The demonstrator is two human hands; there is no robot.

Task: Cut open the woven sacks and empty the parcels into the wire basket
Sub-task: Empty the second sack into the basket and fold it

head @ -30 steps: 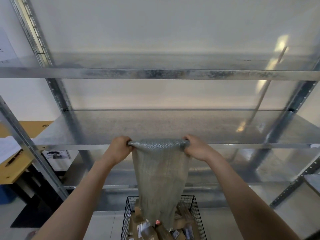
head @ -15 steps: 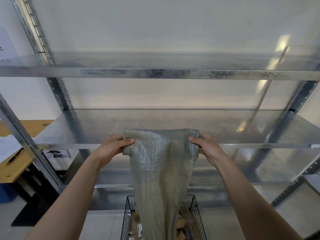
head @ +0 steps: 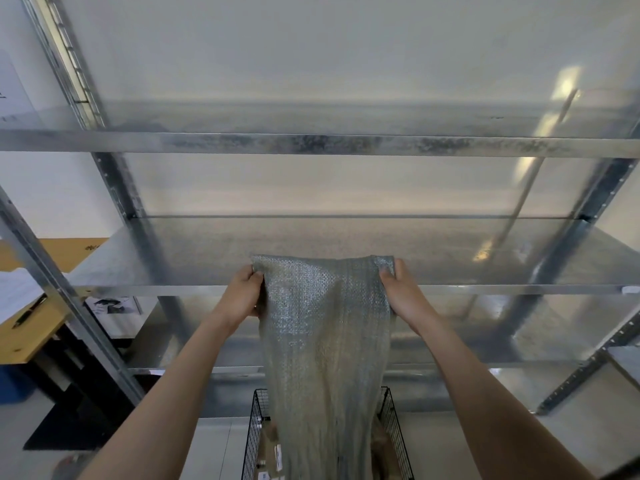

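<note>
Sack [head: 325, 341] hangs in the middle of the frame, held up by its top corners. The left hand [head: 242, 294] grips the left corner with curled fingers, and the right hand [head: 403, 292] pinches the right corner. The sack's lower end drops into the basket [head: 254, 431] at bottom centre, where brown parcels [head: 270, 445] show beside the fabric. Behind, a metal shelf [head: 485, 258] spans the frame. A wooden desk [head: 31, 336] with a pen [head: 29, 311] on it sits at the left edge.
</note>
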